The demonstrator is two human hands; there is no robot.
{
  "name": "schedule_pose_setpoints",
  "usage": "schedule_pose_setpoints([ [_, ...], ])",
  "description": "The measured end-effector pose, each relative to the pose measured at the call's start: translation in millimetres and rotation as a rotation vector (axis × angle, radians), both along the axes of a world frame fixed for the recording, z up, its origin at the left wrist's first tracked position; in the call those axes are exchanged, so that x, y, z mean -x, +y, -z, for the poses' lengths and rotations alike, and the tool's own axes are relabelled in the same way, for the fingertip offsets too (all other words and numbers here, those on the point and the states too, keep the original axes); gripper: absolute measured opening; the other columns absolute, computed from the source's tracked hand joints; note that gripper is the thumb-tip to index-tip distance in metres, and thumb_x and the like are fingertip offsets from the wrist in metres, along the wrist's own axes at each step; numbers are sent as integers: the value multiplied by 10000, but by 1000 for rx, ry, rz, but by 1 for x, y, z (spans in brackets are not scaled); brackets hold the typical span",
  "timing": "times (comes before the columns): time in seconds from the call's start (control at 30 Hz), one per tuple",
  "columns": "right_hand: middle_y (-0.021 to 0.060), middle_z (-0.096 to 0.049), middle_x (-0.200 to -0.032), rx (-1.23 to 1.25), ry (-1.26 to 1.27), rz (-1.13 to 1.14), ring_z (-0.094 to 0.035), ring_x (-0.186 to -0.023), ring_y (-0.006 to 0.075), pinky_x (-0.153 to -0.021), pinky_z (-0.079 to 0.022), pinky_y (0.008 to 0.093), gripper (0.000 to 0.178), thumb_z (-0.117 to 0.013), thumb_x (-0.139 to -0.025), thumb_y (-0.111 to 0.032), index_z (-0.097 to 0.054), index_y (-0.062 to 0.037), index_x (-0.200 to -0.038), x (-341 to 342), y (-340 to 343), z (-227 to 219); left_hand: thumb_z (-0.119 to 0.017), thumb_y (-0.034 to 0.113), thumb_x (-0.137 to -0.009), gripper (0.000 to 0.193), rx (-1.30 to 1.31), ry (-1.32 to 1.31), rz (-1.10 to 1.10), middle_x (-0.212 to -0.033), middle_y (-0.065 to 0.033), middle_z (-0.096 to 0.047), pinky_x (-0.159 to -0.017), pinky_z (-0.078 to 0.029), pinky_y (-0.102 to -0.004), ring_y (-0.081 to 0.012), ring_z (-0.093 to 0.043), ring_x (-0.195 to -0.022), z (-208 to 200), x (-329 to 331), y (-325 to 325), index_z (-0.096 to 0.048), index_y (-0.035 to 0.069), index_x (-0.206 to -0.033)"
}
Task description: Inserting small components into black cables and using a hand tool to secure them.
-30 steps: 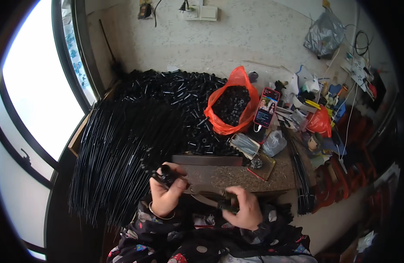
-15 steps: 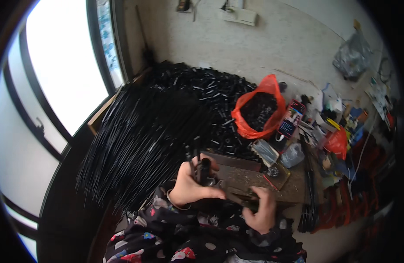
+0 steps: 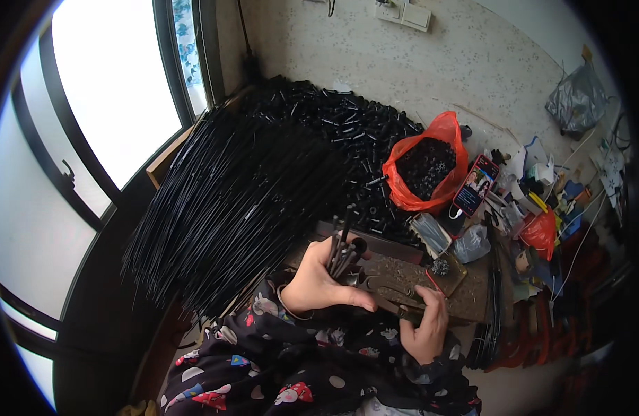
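Upright in my left hand [image 3: 323, 281] is a small bunch of thin black rods [image 3: 342, 243], with a short black tube [image 3: 359, 245] beside them. Its fingers wrap round the bunch, and the thumb points toward my right hand. My right hand [image 3: 425, 327] has its fingers curled at the end of a dark, flat, narrow metal piece [image 3: 387, 304] that spans toward my left thumb; its exact kind is unclear. Both hands are over the near edge of a worn wooden bench [image 3: 465, 299] strewn with shavings.
A large sheaf of long black rods [image 3: 215, 208] lies at the left, before a heap of short black tubes [image 3: 347, 125]. Farther right are a red plastic bag [image 3: 397, 197] of small dark parts, a phone [image 3: 476, 186], a clear tray [image 3: 430, 234] and assorted clutter.
The whole view has shifted, so the scene sits farther right. My left hand keeps hold of the rods, and my right hand stays on the flat piece.
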State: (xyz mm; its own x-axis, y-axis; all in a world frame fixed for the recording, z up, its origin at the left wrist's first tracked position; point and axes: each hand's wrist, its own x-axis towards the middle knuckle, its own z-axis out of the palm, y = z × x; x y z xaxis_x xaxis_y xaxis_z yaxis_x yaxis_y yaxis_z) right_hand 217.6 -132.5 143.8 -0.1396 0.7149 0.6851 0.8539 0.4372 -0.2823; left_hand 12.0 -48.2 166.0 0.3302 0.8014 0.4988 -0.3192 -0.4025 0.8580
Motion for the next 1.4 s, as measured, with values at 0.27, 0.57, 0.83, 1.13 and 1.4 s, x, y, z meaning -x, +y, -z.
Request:
schedule_pose_setpoints([
  [0.27,107,-587,-948,1254,770,-556,-595,-873,168,-718,-468,310,308,-427,-902,-61,-426,48,-1191,10,-25,22,-851,171,-568,387,55,19,24,-688,65,-488,-544,-323,-176,-12,-418,-630,-2,-8,-3,-578,27,-800],
  [0.57,86,-552,-803,1402,1098,-702,-532,-683,131,-642,-449,248,464,-456,-920,-128,-276,14,-1325,-2,-24,23,-803,114,-630,296,134,45,-31,-654,49,-507,-524,-353,-178,-10,-439,-610,6,-21,-8,-567,17,-779],
  [0.83,-3,-480,-611,1263,1293,-585,-453,-519,67,-471,-376,218,120,-571,-869,-144,-513,-40,-871,18,-28,69,-738,28,-640,353,325,17,-108,-652,3,-549,-499,-373,-169,-45,-491,-538,29,-54,-7,-543,-14,-931],
  [1.13,135,-571,-767,244,219,430,-558,-793,361,-679,-447,423,186,-611,-769,-116,-532,-42,-920,-149,71,113,-768,6,-607,555,192,-14,21,-568,29,-514,-485,-322,-169,-30,-444,-503,46,-52,5,-497,-26,-1090],
  [1.4,72,-535,-726,158,-193,378,-528,-809,242,-651,-473,330,94,-513,-762,-47,-527,-73,-851,-146,84,135,-793,45,-610,535,196,-2,84,-559,36,-498,-466,-305,-173,-24,-426,-493,56,-60,15,-517,-24,-1063],
])
